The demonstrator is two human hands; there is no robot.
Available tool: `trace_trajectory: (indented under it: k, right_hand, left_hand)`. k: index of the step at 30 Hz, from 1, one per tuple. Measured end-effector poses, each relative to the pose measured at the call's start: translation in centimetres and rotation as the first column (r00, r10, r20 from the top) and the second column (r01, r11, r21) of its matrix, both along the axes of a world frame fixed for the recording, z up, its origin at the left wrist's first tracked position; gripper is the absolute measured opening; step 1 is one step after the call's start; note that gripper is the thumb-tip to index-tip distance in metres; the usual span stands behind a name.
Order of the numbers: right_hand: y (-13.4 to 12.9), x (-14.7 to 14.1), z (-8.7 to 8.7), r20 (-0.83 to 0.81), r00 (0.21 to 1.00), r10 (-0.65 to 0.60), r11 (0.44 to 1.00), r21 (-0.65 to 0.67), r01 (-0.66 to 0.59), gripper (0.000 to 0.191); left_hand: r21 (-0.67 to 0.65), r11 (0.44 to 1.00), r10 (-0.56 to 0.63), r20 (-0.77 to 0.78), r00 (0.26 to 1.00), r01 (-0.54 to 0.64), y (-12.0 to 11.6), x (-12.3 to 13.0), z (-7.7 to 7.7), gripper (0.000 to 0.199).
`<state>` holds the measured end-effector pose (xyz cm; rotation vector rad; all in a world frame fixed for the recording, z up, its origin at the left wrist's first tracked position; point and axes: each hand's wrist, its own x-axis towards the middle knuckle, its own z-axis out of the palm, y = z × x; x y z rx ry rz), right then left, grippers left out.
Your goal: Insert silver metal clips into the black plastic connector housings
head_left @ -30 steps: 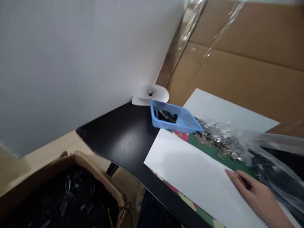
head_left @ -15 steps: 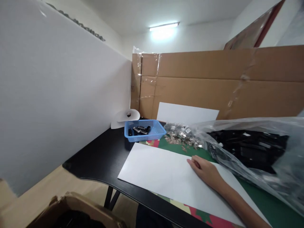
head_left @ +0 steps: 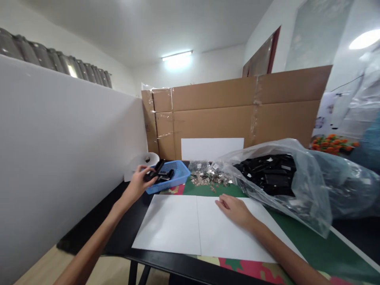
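My left hand (head_left: 141,179) is closed around a black plastic piece (head_left: 157,168), which it holds at the left end of a blue basket (head_left: 181,177). What kind of part the piece is, I cannot make out. More black pieces (head_left: 166,175) lie inside the basket. My right hand (head_left: 233,209) rests on the white sheet (head_left: 175,225), its fingers curled in; whether anything is inside them is hidden. Beyond the sheet is a heap of small shiny metal pieces (head_left: 208,178).
A big clear plastic bag (head_left: 314,198) of black parts (head_left: 276,178) lies on the right. Tall cardboard (head_left: 213,118) stands behind the table, and a white panel (head_left: 74,146) along the left. Orange flowers (head_left: 331,143) show at the far right.
My left hand has come into view from the left and holds a black piece at the basket. My view has turned to the right; my right hand stays curled on the sheet.
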<state>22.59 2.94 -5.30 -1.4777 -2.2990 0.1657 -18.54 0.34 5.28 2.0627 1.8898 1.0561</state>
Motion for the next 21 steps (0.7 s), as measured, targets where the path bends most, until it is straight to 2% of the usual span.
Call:
trace_trajectory:
  k: [2,3,5,8,11,14,17,19,21]
  right_hand:
    - [-0.1,-0.1,0.2,0.012,1.000,-0.005,1.000,0.005,0.005,0.036]
    - [-0.1,-0.1,0.2,0.016,1.000,-0.006,1.000,0.007,0.006,0.036]
    - [-0.1,-0.1,0.3,0.021,1.000,-0.003,1.000,0.010,0.003,0.036]
    - [-0.1,0.0,0.2,0.024,1.000,0.009,1.000,0.008,-0.010,0.035]
    - [-0.1,0.1,0.2,0.022,1.000,0.017,1.000,0.007,-0.017,0.034]
    - [0.0,0.1,0.2,0.013,1.000,0.020,1.000,0.013,-0.020,0.035]
    - [0.1,0.2,0.1,0.000,1.000,0.027,0.999,0.023,-0.027,0.037]
    - [0.1,0.3,-0.1,-0.009,0.999,0.033,0.999,0.027,-0.033,0.037]
    - [0.1,0.5,-0.4,-0.016,0.999,0.037,0.999,0.025,-0.037,0.038]
  left_hand:
    - [-0.113,0.989,-0.099,-0.001,0.995,0.098,5.8,2.7,0.3,0.030]
    - [-0.158,0.978,-0.134,0.004,0.991,0.133,7.9,3.8,0.0,0.031]
    - [-0.228,0.955,-0.190,0.018,0.982,0.189,10.6,5.3,-1.0,0.038]
    - [-0.291,0.926,-0.237,0.053,0.970,0.242,12.3,6.3,-2.1,0.035]
    - [-0.294,0.919,-0.244,0.105,0.964,0.265,12.7,5.9,-2.1,0.032]
    - [-0.222,0.938,-0.233,0.163,0.959,0.265,12.0,4.7,-1.4,0.030]
    - [-0.105,0.964,-0.217,0.226,0.950,0.245,9.1,2.8,-0.4,0.026]
    - [-0.020,0.978,-0.191,0.293,0.937,0.206,5.1,1.0,-0.3,0.027]
    - [0.039,0.989,-0.148,0.390,0.909,0.144,-0.8,-1.6,-1.2,0.032]
